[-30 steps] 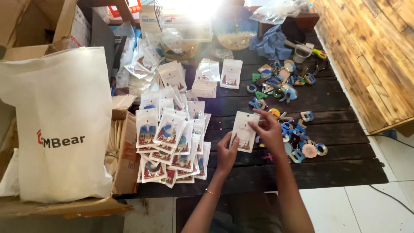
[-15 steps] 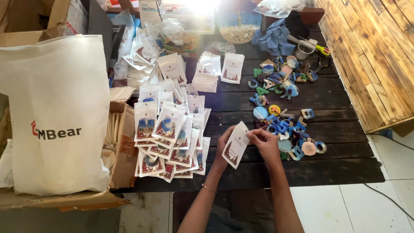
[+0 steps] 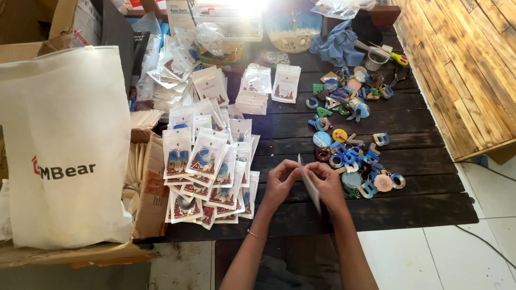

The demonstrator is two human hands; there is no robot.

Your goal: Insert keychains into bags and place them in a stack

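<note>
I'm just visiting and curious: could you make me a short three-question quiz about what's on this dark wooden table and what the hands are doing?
1. True or false: both hands grip the same small clear packet.
2. Which lies closer to the right hand?
A. the heap of loose coloured keychains
B. the pile of filled packets
C. the white cloth bag
3. Fill in: the left hand wears a thin ____ at the wrist.

Key
1. True; the fingers of both hands pinch it, held edge-on above the dark table.
2. A; the keychains lie just beyond the right hand.
3. Bracelet.
</note>
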